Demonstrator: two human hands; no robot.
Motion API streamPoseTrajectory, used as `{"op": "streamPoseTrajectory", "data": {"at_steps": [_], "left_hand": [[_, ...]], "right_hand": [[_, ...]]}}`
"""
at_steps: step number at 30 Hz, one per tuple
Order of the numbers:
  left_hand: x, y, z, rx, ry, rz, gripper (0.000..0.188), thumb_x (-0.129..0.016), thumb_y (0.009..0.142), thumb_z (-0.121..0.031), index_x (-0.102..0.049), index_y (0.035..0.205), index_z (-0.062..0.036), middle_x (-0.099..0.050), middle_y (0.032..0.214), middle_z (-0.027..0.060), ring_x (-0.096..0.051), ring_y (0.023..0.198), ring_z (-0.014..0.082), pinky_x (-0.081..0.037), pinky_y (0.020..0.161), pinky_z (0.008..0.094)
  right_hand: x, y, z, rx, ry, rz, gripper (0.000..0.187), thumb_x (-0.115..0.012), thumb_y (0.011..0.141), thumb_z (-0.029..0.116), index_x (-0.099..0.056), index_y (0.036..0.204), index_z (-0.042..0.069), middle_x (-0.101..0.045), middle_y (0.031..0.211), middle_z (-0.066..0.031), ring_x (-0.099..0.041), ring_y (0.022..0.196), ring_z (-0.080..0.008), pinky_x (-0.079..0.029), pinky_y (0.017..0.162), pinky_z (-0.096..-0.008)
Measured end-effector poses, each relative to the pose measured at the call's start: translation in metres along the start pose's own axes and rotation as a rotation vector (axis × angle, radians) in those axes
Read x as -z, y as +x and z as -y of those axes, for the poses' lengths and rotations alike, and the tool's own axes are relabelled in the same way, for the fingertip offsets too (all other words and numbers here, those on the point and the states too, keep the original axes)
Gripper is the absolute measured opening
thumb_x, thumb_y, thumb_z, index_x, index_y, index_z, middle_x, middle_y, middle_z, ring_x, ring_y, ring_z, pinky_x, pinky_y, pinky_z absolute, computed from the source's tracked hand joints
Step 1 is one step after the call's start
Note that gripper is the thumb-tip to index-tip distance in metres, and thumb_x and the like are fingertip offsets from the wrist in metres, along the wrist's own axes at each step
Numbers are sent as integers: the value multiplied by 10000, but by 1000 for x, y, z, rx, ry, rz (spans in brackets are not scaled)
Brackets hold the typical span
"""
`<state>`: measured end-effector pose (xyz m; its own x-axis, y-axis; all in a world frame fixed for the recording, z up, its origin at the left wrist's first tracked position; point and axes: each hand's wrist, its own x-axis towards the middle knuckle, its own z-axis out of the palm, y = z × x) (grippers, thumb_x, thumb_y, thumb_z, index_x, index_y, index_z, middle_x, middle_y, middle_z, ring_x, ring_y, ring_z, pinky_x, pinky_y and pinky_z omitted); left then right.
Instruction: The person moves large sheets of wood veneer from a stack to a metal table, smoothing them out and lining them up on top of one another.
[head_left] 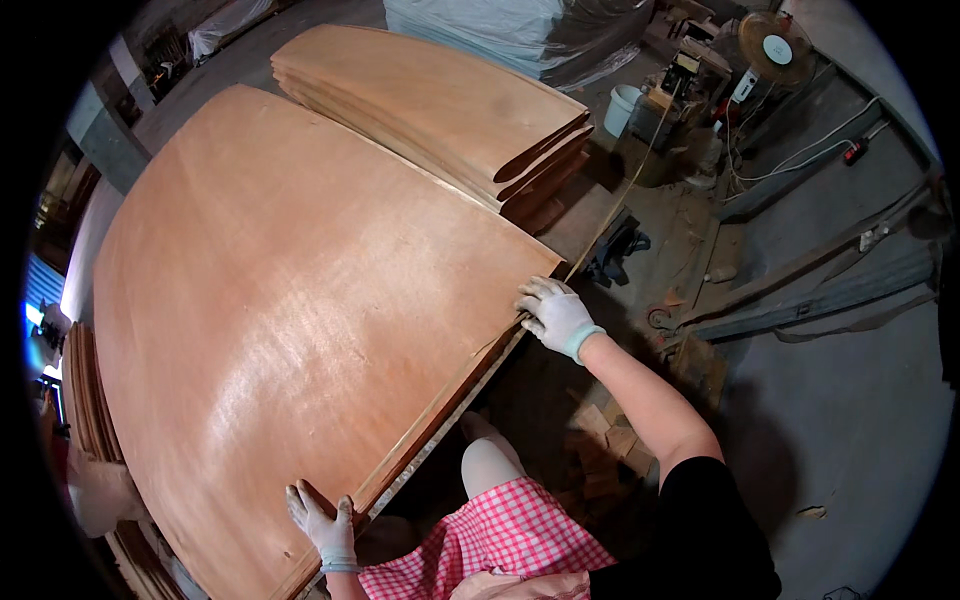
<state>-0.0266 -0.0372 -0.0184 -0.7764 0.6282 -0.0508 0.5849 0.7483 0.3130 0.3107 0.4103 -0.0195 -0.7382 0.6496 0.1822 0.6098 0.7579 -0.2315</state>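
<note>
The big reddish-brown veneer sheet (290, 320) lies flat on top of a stack on the table (455, 415), filling the left and middle of the view, its near long edge running along the table's edge in front of the person. The right hand (556, 314), in a pale glove, is curled over the far corner of that edge, fingers pinching the thin top sheet. The left hand (322, 520), also gloved, grips the same edge nearer the body, fingers spread on top and thumb tucked under. With both hands closed on one sheet, well apart, the grip looks fit for moving it. To do this well, I would judge that both ends should rise together and evenly, since so thin a sheet would likely crack or buckle if one corner led. Behind it lies a second pile of veneer sheets (430, 105); a fan (776, 45) and a white bucket (621, 108) stand on the floor (850, 400) beyond.
</note>
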Motion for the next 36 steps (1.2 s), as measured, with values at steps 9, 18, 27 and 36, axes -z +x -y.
{"op": "streamPoseTrajectory", "data": {"at_steps": [9, 18, 27, 36], "left_hand": [[3, 0, -9, 24, -32, 3, 981, -797, 723, -239, -276, 1532, -47, -206, 1596, 233, -164, 1483, 386, -114, 1216, 484], [1, -1, -4, 8, -38, -10, 981, -794, 714, -214, -277, 1530, -44, -215, 1591, 233, -170, 1478, 387, -146, 1211, 482], [-1, -1, -1, 7, -9, -8, 981, -787, 716, -225, -275, 1533, -49, -213, 1593, 236, -167, 1481, 387, -126, 1213, 485], [-2, -1, -3, -12, -2, -15, 975, -785, 719, -233, -278, 1532, -51, -217, 1591, 238, -170, 1481, 388, -118, 1214, 489]], "right_hand": [[71, 14, -15, -140, 134, 565, 261, -654, 868, 357, -737, 974, 133, -705, 1017, -143, -456, 1315, -338, -211, 1193, -451], [69, 56, -68, -363, 527, 453, 351, -713, 866, 303, -711, 1095, 36, -724, 1052, -135, -674, 961, -258, -505, 879, -341], [43, 78, -89, -433, 48, 384, 375, -680, 862, 404, -726, 1076, 99, -706, 1104, -146, -618, 1104, -325, -411, 1038, -414], [1, 71, -81, -602, -61, 263, 336, -621, 902, 424, -729, 1017, 127, -719, 1052, -129, -649, 1054, -321, -340, 1107, -440]]}}
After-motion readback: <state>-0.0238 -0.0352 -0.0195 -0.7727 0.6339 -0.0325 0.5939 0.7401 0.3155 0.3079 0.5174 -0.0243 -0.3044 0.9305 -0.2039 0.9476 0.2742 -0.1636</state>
